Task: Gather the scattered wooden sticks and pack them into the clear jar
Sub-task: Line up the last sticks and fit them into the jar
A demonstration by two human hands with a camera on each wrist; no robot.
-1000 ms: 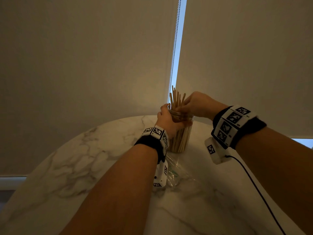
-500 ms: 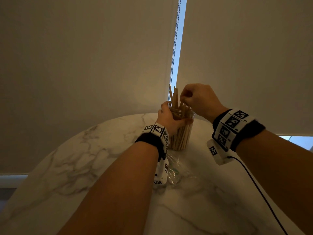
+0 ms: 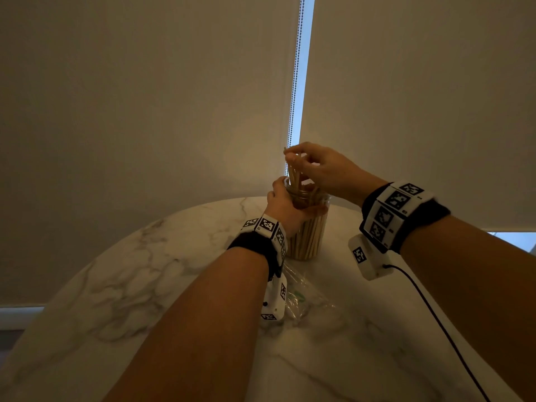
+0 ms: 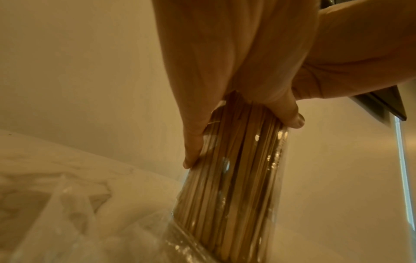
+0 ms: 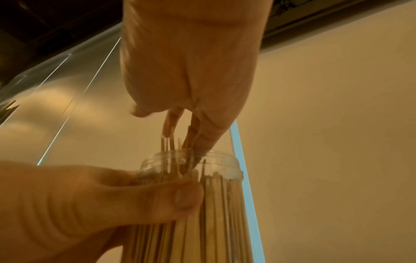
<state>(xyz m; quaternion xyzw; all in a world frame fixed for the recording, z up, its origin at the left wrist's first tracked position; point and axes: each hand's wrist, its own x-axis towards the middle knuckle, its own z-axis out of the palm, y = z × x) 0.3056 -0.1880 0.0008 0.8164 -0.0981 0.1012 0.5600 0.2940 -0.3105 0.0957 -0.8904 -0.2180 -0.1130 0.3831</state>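
Marble with grey veins makes up the round desk [image 3: 121, 280], and from the head view the clear jar [image 3: 308, 227] stands upright near its far edge, in front of drawn blinds. The left hand [image 3: 282, 204] wraps the jar just under the neck, probably to keep it from tipping while sticks go in. Above the mouth, the right hand [image 3: 322, 169] pinches the tops of a few wooden sticks [image 3: 293, 174] that stand higher than the rest, their lower ends already inside. A crumpled plastic bag [image 3: 304, 297] lies on the desk just behind the left wrist. No loose sticks show on the desk, so the task looks nearly done (though the arms hide part of the surface).

From the left wrist, the grip is plain: the fingers [image 4: 193, 153] curl round the glass and the thumb [image 4: 290, 115] presses the other side. Behind the wall the sticks are pale, thin and flat, packed tightly and running the jar's full height.

From the right wrist, the right hand's fingers [image 5: 173, 122] are bunched on the stick tops just above the threaded rim [image 5: 191, 158], seemingly to steer them into what little room is left. The left thumb [image 5: 180, 194] lies across the jar below the rim. With the pack this dense, the last sticks may jam rather than slide.
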